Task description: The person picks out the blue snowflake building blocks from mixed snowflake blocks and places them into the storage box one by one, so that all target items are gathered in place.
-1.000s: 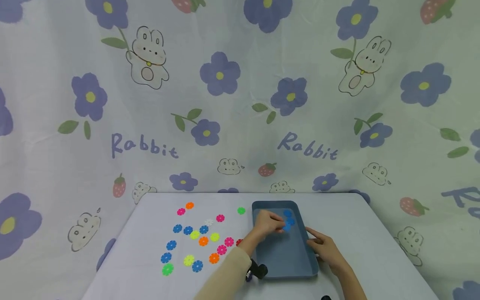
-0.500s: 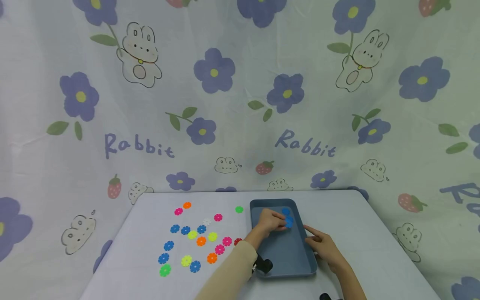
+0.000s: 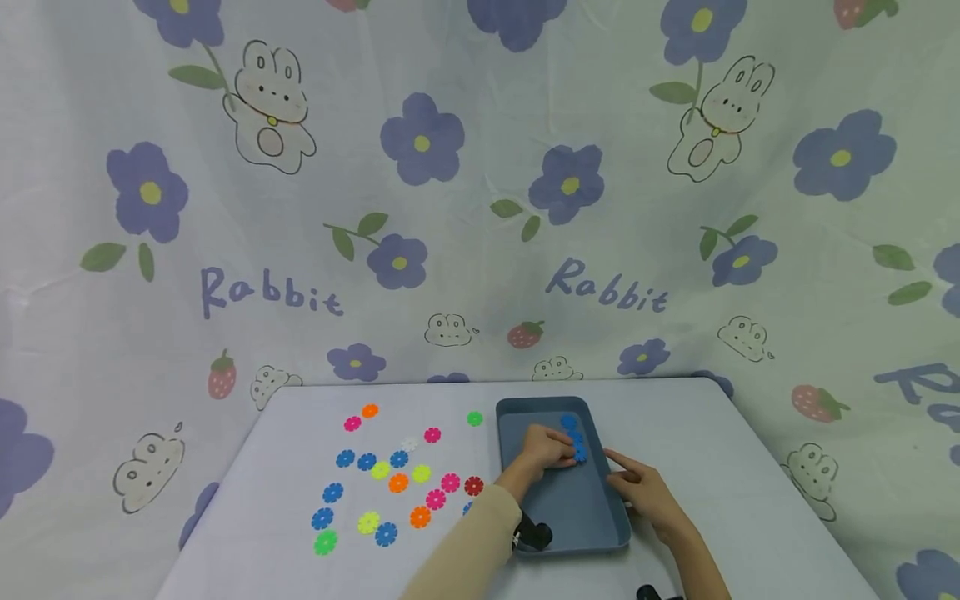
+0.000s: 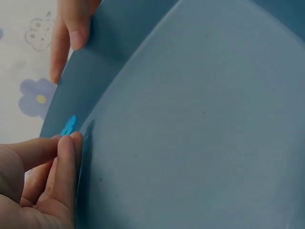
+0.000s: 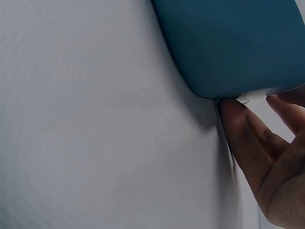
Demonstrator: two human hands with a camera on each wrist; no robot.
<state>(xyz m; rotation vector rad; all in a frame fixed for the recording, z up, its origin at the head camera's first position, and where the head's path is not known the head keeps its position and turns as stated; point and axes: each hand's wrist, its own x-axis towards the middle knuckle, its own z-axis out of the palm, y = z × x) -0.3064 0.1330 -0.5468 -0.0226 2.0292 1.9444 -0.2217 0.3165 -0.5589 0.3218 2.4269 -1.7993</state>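
Note:
In the head view my left hand reaches into the blue-grey tray and pinches a blue flower-shaped disc near the tray's right wall. Thumb and fingertips meet on that disc, tilted on edge, in the left wrist view. Beyond it, along the same wall, more blue discs lie in a line. My right hand is outside the tray, its fingertips touching the right side. From the right wrist view, the right hand's fingers meet the bottom of the tray's outer wall, partly hidden there.
Left of the tray, several loose discs lie scattered on the white tabletop, among them a green disc, an orange disc and a dark red disc. A printed curtain hangs behind the table.
My left hand has shifted a little to the right within the tray, bringing the pinched disc into line with the other blue ones. My right hand stays at the tray's side.

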